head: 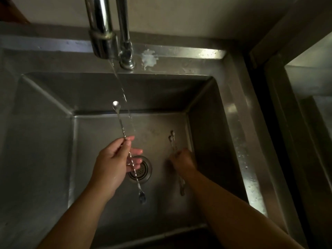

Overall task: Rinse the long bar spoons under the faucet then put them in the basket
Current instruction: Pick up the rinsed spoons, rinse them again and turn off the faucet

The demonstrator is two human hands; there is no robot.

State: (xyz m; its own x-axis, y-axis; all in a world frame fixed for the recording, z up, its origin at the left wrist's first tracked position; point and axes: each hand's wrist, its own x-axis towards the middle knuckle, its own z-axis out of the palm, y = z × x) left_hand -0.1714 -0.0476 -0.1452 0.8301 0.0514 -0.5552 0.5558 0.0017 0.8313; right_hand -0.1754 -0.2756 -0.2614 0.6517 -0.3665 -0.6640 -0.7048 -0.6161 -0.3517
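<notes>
Left hand (115, 159) fingers (128, 141) pinch one bar spoon (132, 164) mid-shaft beside the stream; right hand (183, 159) grips more spoons (173, 141).

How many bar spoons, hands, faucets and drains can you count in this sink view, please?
Bar spoons: 3, one in the left hand, two together at the right hand
Hands: 2, left, right
Faucets: 1
Drains: 1
Total: 7

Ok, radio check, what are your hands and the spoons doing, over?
Left hand holds one bar spoon beside the stream. Right hand grips more spoons low in sink. Basket not visible.
</notes>
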